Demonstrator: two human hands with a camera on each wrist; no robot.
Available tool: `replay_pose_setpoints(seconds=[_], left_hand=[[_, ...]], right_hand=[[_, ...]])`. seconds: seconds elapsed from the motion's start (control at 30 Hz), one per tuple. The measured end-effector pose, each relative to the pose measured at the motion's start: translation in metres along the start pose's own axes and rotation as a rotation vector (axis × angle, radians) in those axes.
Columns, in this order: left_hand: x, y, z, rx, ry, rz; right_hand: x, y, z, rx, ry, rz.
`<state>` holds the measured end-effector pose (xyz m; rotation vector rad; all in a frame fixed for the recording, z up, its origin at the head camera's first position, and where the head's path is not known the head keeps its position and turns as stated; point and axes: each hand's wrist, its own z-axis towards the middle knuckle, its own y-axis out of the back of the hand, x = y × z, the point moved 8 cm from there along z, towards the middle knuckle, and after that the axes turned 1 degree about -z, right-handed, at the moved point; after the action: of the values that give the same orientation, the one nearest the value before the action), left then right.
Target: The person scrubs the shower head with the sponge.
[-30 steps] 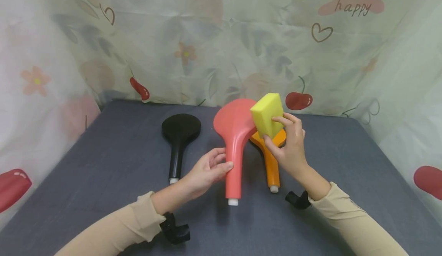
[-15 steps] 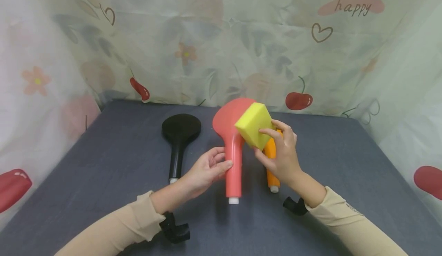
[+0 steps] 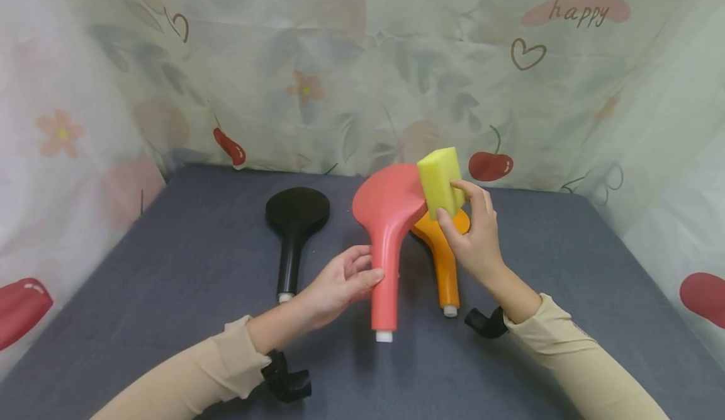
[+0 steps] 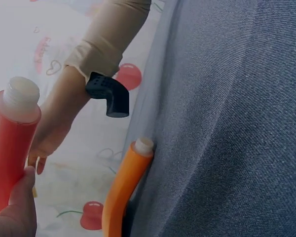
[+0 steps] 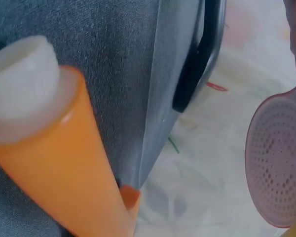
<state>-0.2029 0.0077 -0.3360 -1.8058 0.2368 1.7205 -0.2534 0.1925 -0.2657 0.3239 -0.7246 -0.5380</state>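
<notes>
My left hand (image 3: 342,284) grips the handle of a coral-red shower head (image 3: 386,231), raised over the table with its smooth back toward the head camera. Its white threaded end points down and toward me. In the right wrist view, the perforated spray face shows at the right side. My right hand (image 3: 477,237) pinches a yellow sponge (image 3: 440,177) between thumb and fingers. The sponge overlaps the right edge of the red head in the head view. Just below it, an orange shower head (image 3: 446,269) lies on the table.
A black shower head (image 3: 291,231) lies on the grey cloth-covered table (image 3: 187,269) to the left. Patterned curtains (image 3: 374,80) stand behind and on both sides. Black wrist mounts (image 3: 290,379) hang below both forearms.
The sponge moved down and left across the red shower head, then back up and right to its edge. The left hand and red shower head shifted only slightly.
</notes>
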Motion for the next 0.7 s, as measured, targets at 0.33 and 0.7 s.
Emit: replay_pose_setpoints(seconds=[0.33, 0.7], left_hand=[[-0.002, 0.004, 0.0, -0.02, -0.007, -0.015], [0.006, -0.002, -0.001, 0.046, -0.001, 0.052]], right_hand=[[0.016, -0.009, -0.017, 0.051, 0.095, -0.005], [-0.014, 0.004, 0.006, 0.012, -0.112, 0.089]])
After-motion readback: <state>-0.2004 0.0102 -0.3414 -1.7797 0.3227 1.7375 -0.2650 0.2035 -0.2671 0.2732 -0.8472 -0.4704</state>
